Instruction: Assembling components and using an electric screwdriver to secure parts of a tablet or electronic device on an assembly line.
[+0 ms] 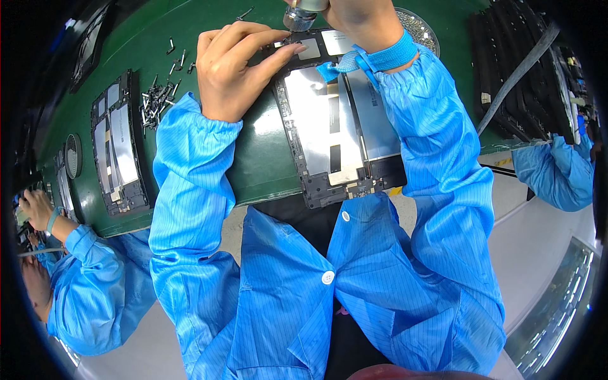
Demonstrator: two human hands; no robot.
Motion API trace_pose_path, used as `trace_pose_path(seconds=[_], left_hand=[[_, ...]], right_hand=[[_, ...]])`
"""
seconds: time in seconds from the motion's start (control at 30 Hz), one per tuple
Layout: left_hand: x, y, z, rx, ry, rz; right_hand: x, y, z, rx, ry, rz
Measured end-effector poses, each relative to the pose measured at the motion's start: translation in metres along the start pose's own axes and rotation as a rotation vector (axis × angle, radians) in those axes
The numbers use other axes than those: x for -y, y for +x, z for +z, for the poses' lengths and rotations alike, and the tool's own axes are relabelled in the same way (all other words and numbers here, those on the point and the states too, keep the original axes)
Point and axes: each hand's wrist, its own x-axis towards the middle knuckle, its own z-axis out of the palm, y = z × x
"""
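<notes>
An opened tablet [316,120] lies on the green bench in front of me, its silver battery plates and dark circuit board exposed. My left hand [231,69] reaches to its far left corner. Thumb and index finger close together there, around something small that I cannot make out. Above the same edge, my right hand [364,22] grips a screwdriver [299,19] with a knurled metal collar, its body partly cut off by the picture's top. The screwdriver's tip is hidden near the left fingertips. A blue wrist strap [392,56] circles my right wrist.
Loose small metal parts [158,101] lie left of my left arm. Beyond them rests another opened tablet [117,145]. A round dish of screws [418,28] sits behind my right wrist. Dark panels [519,76] are stacked at right. A co-worker's arm [82,247] is at left.
</notes>
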Motion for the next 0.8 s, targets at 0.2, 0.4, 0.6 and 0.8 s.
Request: trace_pose_path(seconds=[0.2,0.4,0.6,0.8], left_hand=[[0.003,0.001,0.001,0.017,-0.002,-0.007],[-0.008,0.005,0.000,-0.005,0.016,0.039],[0.001,0.006,0.008,-0.100,0.006,0.122],[0.001,0.006,0.008,-0.106,0.012,0.129]], right_hand=[[-0.004,0.003,-0.001,0.002,-0.001,0.012],[0.010,-0.003,-0.003,0.000,-0.003,-0.023],[0.012,-0.004,-0.003,0.008,0.000,-0.037],[0.010,-0.003,-0.004,0.009,0.004,-0.046]])
